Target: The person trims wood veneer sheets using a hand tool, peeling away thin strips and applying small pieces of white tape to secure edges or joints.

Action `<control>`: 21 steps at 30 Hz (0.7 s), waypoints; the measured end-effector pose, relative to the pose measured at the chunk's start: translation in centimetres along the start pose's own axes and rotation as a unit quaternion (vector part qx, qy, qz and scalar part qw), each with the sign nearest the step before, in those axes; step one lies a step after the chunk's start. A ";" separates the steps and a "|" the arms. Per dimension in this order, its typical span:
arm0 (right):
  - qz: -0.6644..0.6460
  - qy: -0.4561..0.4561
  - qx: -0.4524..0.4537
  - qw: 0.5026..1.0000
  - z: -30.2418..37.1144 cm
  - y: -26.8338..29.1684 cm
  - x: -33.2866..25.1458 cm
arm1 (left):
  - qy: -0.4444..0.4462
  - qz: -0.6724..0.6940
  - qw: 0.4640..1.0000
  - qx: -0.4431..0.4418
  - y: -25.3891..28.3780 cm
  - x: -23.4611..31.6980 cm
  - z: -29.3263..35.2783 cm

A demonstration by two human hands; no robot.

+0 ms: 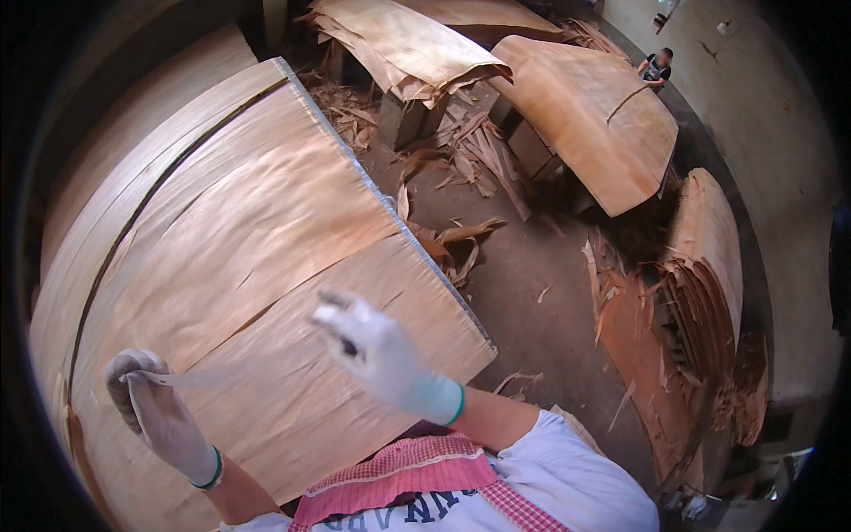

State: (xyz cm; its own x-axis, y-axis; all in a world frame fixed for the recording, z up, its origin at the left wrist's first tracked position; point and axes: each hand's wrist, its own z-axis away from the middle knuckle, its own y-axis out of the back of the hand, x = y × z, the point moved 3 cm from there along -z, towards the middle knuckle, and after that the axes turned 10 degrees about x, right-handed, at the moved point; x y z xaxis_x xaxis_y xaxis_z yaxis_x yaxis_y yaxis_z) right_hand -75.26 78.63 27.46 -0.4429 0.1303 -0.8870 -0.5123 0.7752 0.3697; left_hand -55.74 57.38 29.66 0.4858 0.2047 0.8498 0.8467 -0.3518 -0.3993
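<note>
Head view: our left hand (164, 421) clamps a pale strip (199, 379) between its fingers; the strip spans above the veneer sheet (284, 213) toward our right hand (365, 344), whose blurred fingers we cannot judge; uneven pulling could tear it

1. Up on the wearer's head, left of a side-by-side pair, here's our fisheye, peering steeply down over the pink checked apron (390, 474) by the near edge of the veneer sheet (257, 222)!
2. And it's close: left gloved hand (164, 415) and right gloved hand (377, 350) loom large above that sheet.
3. Out ahead it faces, beyond the sheet's right edge, over the floor (523, 284) to a smaller, farther veneer stack (594, 115) and pale wall (780, 168).
4. What width! The sheet's left side bows, black rounding every corner.
</note>
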 end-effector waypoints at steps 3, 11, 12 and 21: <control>-0.022 0.104 0.032 0.994 -1.3 0.4 -2.0 | -0.007 -0.046 0.994 0.100 -0.4 0.3 1.2; -0.181 0.133 -0.107 0.969 0.5 -5.9 -7.5 | -0.188 -0.146 0.957 -0.165 -3.0 3.7 2.2; -0.208 0.139 -0.103 0.963 1.0 -6.6 -7.5 | -0.200 -0.148 0.956 -0.153 -2.7 4.2 2.0; -0.436 -0.122 -0.353 0.819 2.0 -6.6 -11.7 | 0.079 0.352 0.928 0.091 8.9 2.6 -2.3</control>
State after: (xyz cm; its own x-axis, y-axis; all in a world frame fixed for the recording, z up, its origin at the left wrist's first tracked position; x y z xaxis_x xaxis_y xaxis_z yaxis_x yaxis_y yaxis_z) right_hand -65.20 73.18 34.88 0.4342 -0.0965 -0.8957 -0.8911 0.0998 -0.4427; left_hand -47.45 52.64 29.11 0.9068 -0.1591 0.3904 0.3614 -0.1835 -0.9142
